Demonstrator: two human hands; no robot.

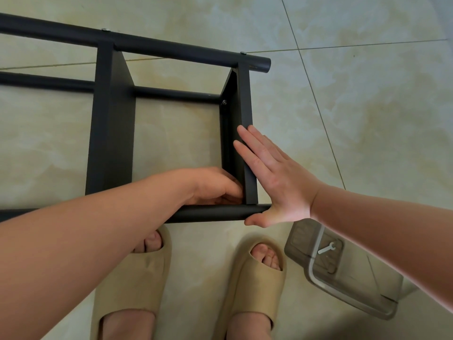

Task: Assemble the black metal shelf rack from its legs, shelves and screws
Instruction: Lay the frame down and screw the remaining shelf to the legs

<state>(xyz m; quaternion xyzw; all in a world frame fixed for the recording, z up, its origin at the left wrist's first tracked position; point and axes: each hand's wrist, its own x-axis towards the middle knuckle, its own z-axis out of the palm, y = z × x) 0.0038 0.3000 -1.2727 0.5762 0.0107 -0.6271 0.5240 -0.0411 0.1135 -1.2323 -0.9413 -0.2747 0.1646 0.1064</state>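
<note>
Black metal shelf rack (112, 123) lies on its side on the tiled floor (367, 119), filling the upper left and centre of the frame. The right hand (277, 177) lies flat, fingers (247, 141) straight, against the outer face of the end shelf (245, 99). The left hand (215, 186) is curled into the inner corner where that shelf meets the near leg (215, 213); whether it holds anything cannot be told. At lower right, a clear box (343, 285) contains a small wrench (326, 249).

Beige slippers (133, 278), clear plastic box (367, 290)
</note>
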